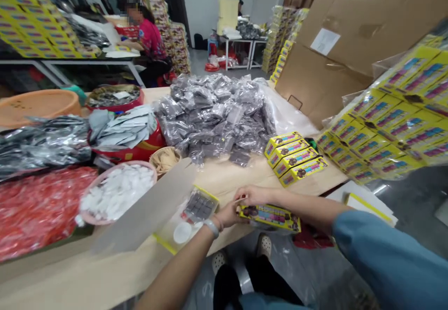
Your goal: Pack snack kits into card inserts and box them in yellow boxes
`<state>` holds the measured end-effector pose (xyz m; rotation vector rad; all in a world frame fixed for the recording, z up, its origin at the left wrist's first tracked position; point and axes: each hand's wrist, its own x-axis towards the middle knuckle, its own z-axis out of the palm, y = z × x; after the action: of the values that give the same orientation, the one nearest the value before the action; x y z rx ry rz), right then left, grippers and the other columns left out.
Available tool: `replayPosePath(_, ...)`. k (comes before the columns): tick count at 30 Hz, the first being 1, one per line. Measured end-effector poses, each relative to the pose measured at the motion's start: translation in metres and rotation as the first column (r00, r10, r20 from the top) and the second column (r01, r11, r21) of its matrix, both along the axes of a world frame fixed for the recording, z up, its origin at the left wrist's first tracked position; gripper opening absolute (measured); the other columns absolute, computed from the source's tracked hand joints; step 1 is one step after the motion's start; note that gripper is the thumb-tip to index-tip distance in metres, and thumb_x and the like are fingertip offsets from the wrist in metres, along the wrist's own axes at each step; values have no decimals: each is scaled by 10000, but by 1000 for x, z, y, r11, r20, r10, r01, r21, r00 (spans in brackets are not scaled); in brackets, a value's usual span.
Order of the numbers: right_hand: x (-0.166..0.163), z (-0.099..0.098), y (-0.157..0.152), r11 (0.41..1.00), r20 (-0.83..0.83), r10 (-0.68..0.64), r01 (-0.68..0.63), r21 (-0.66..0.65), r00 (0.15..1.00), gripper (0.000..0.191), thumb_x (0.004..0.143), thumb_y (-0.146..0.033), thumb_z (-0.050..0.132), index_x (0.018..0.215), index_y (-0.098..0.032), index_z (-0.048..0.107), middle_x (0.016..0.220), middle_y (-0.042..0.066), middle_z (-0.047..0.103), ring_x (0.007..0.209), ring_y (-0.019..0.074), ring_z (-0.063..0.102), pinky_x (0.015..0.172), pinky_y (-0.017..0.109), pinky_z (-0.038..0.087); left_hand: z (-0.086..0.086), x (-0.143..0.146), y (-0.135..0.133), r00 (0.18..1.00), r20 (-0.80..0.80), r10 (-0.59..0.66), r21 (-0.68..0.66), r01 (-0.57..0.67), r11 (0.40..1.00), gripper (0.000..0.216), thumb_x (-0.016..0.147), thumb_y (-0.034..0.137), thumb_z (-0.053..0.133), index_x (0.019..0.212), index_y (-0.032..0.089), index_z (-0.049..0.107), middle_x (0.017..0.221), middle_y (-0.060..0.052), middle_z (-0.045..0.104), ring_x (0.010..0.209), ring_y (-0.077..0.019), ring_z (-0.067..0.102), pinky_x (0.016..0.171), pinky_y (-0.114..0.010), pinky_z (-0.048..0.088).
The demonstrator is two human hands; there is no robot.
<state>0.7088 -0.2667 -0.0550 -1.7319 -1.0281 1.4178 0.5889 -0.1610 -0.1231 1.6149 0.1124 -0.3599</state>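
Near the table's front edge, a yellow printed box (pixel 271 217) lies on its side between my hands. My left hand (pixel 227 214) is closed on its left end. My right hand (pixel 252 193) pinches at the same end from above, where a pale flap shows between the fingers. Left of my hands, an opened yellow-edged carton (pixel 164 239) lies flat. On it are a bag of dark grey blocks (pixel 201 206), a white round piece (pixel 182 232) and a small red item, partly hidden by my left wrist. Several closed yellow boxes (pixel 296 157) stand in a row beyond my right forearm.
A heap of bagged grey pieces (pixel 220 114) covers the table's middle. On the left are a pink basin (pixel 91 202) of white packets, red bags (pixel 42 207) and a red tub (pixel 140 149). Wrapped boxes (pixel 395 118) stack at right. A person (pixel 152 39) sits across the room.
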Motion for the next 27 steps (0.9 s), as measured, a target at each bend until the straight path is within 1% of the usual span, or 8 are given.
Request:
replayPosePath(4, 4, -7, 15, 988, -41, 151, -150, 20, 988, 232, 670, -76, 428, 763, -102, 639, 721, 23, 634, 625, 98, 561, 651, 236, 457, -5, -2, 7, 1000, 27, -2, -75, 4, 997, 582, 467, 143, 726, 1010, 142, 516, 944, -24, 603, 875, -164, 541, 775, -290, 438)
replayPosePath(7, 3, -5, 9, 953, 169, 251, -274, 132, 953, 269, 672, -68, 414, 784, -120, 653, 810, 42, 637, 742, 114, 571, 740, 253, 440, -4, -3, 12, 998, 60, -34, -24, 35, 999, 549, 497, 169, 715, 1011, 135, 523, 971, -33, 604, 887, -171, 544, 776, -286, 442)
replayPosePath(11, -31, -1, 5, 890, 646, 289, -447, 91, 706, 401, 706, -109, 439, 1079, -184, 565, 1186, 90, 501, 1067, 204, 439, 922, 389, 309, 7, -3, 6, 966, 155, -205, 347, 141, 927, 524, 563, 192, 679, 1058, 136, 515, 1098, -58, 560, 995, -200, 503, 847, -299, 411)
replayPosePath(15, -54, 4, -20, 979, 854, 117, -202, -14, 508, 583, 700, -121, 475, 1269, -164, 359, 1330, 144, 315, 1212, 272, 255, 971, 472, 189, 37, 0, -5, 899, 228, -373, 701, 114, 704, 497, 646, 207, 597, 1123, 135, 477, 1239, -91, 444, 1115, -245, 403, 942, -335, 320)
replayPosePath(17, -41, 14, -46, 987, 841, 84, 74, -145, 535, 490, 690, -120, 491, 1180, -145, 476, 1222, 177, 445, 1137, 289, 371, 919, 448, 276, 54, 3, -4, 898, 212, -385, 748, 104, 655, 496, 648, 274, 596, 1110, 135, 481, 1145, -108, 510, 1020, -258, 479, 874, -350, 379)
replayPosePath(19, -19, 27, -75, 915, 793, 71, 276, -293, 606, 312, 698, -111, 473, 979, -118, 609, 952, 180, 606, 928, 278, 536, 791, 401, 387, 67, 7, -1, 907, 157, -391, 825, 97, 557, 476, 634, 342, 600, 1059, 150, 504, 1020, -103, 563, 907, -253, 534, 789, -348, 428)
replayPosePath(23, 12, 40, -110, 861, 667, 55, 303, -409, 743, 273, 720, -69, 380, 744, -142, 641, 494, 51, 591, 469, 158, 556, 525, 274, 428, 76, 15, 0, 918, 89, -386, 908, 84, 410, 373, 652, 311, 572, 985, 152, 519, 960, -101, 571, 882, -250, 539, 743, -340, 441)
replayPosePath(27, 13, 34, -112, 874, 659, 49, 288, -392, 750, 206, 691, -72, 429, 695, -130, 626, 510, 45, 585, 509, 145, 555, 550, 252, 415, 77, 18, -5, 911, 58, -408, 928, 101, 358, 361, 654, 284, 572, 979, 135, 523, 963, -108, 576, 869, -252, 545, 730, -343, 443)
